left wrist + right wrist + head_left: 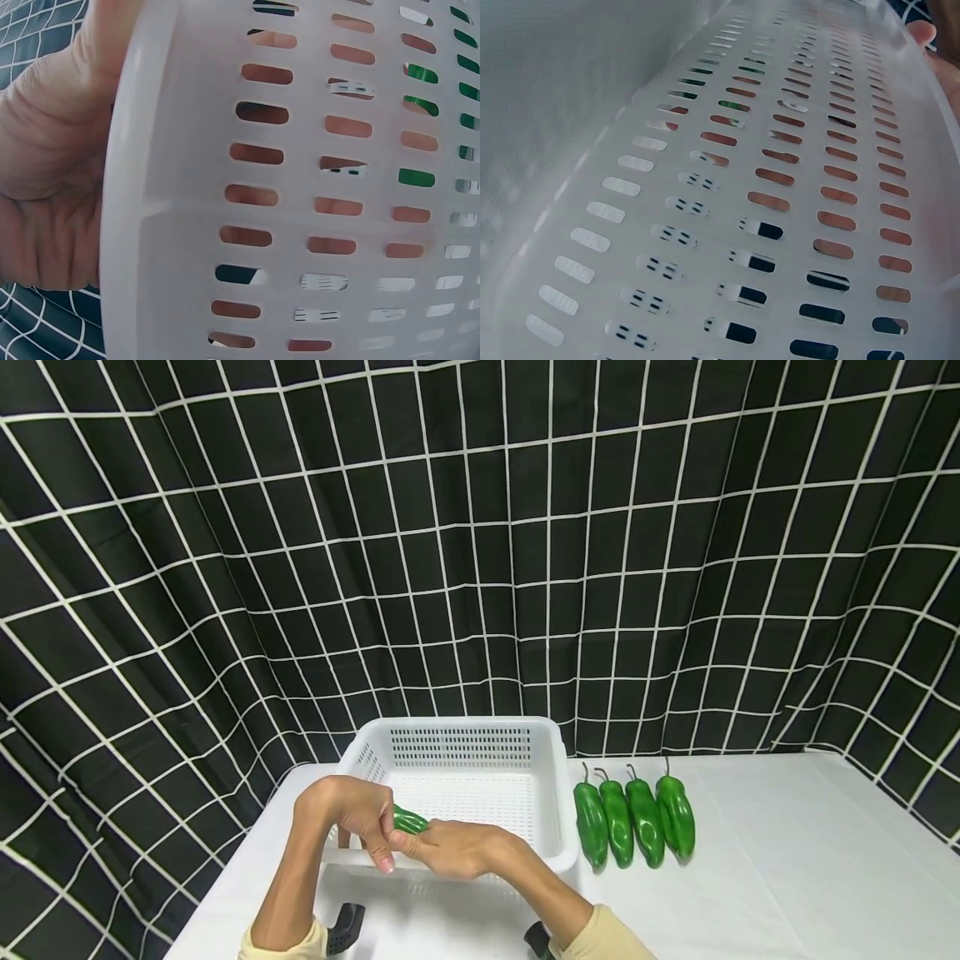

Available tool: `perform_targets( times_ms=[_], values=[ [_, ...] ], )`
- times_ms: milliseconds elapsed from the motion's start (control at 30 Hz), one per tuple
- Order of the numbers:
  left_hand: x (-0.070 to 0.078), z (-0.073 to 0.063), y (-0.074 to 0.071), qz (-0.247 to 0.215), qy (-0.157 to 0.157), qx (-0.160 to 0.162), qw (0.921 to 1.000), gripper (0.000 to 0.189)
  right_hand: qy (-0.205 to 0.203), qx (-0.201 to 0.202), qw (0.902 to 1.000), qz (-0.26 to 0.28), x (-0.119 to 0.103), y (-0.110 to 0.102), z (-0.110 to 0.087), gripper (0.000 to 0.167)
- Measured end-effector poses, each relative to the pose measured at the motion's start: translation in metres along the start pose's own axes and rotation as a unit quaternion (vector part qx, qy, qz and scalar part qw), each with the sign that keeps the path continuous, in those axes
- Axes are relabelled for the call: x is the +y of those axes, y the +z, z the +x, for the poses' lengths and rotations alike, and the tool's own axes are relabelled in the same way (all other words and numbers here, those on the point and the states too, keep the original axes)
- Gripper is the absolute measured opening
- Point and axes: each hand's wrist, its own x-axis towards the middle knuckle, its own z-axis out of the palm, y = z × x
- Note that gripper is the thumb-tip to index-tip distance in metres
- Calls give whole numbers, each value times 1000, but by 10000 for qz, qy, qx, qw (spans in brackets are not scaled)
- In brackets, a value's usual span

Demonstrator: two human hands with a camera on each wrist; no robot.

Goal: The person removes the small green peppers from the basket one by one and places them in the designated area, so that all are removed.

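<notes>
A white slotted plastic basket (555,793) stands on the table, and both hands reach into it over its near side. Between the hands, part of a glossy green pepper (409,821) shows inside the basket. My left hand (360,814) bends sharply at the wrist, with the thumb pointing down by the near rim. My right hand (457,847) lies across that rim, its thumb side close against the left hand. The fingertips are hidden, and I cannot tell how they hold the pepper. Through the slots of the basket wall (195,187), pieces of skin and green show in the left wrist view.
Right of the basket, several long green peppers (633,818) lie side by side on the white table (787,860), stems toward the back. A black curtain with a white grid (480,543) hangs behind and at both sides. Black wrist devices (347,928) sit below the forearms.
</notes>
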Motion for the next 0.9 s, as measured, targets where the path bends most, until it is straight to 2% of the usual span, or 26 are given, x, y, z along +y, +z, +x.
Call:
perform_targets(
  times_ms=[200, 333, 400, 467, 567, 667, 800, 900],
  values=[
    [0, 0, 0, 18, 138, -132, 9998, 14, 527, 302, 9981, 113, -1, 0, -1, 78],
    [-1, 0, -1, 36, 161, -201, 9997, 14, 869, 942, 9916, 144, -2, -1, -2, 83],
    [-1, 1, 0, 4, 161, -157, 9997, 14, 815, 1165, 9898, 15, -1, -2, -2, 81],
    [-2, 1, 1, -14, 162, -72, 9998, 13, 711, 1138, 9909, -111, -1, -2, -1, 77],
    [-2, 2, 2, -40, 201, -17, 9998, 11, 616, 587, 9963, -104, 0, -1, 0, 76],
    [-3, 1, 1, 7, 222, -40, 9997, 12, 786, 261, 9966, -19, 0, -1, 0, 78],
    [-3, 0, 0, 2, 209, -113, 9997, 13, 1097, 414, 9931, -27, 0, -1, 0, 80],
    [-3, 0, 0, -33, 184, -109, 9998, 14, 1158, 778, 9902, 32, -1, 0, -1, 80]
  ],
)
